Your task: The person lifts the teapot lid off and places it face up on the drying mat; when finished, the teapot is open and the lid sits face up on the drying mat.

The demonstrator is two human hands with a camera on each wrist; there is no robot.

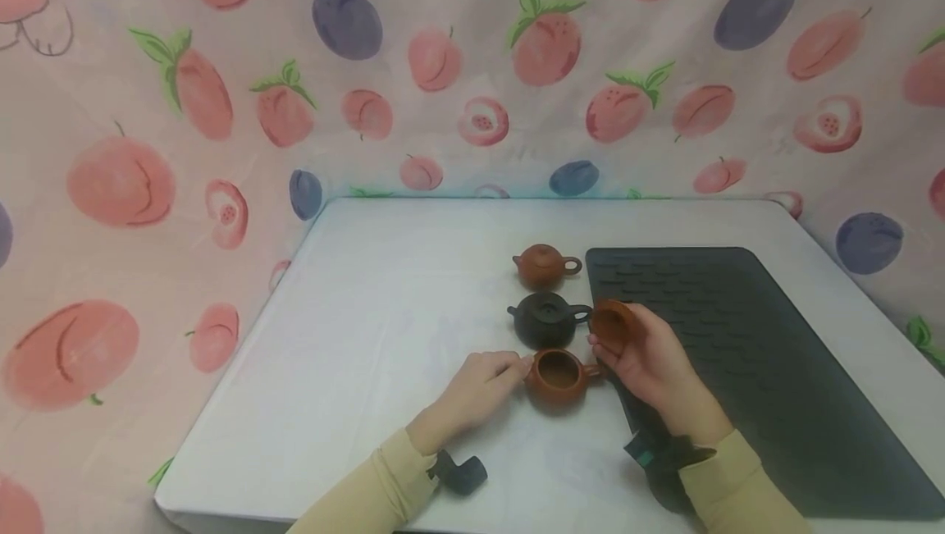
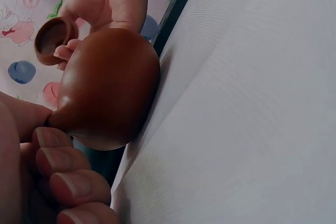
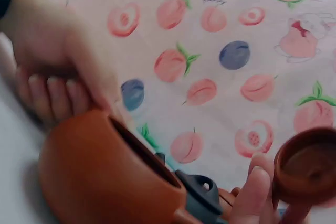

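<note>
A reddish-brown teapot stands lidless on the white table, its round mouth facing up. With thumb and fingers my left hand pinches its short spout; the left wrist view shows this grip beside the glossy body. My right hand holds the teapot's round lid up by its edge, just above and right of the pot. The hollow underside of the lid shows in the right wrist view. The pot's handle points right, below the right hand's fingers.
Behind the open pot is a black teapot with its lid on, and farther back a smaller brown lidded teapot. A dark ridged mat covers the table's right part. A fruit-patterned cloth hangs behind the white table.
</note>
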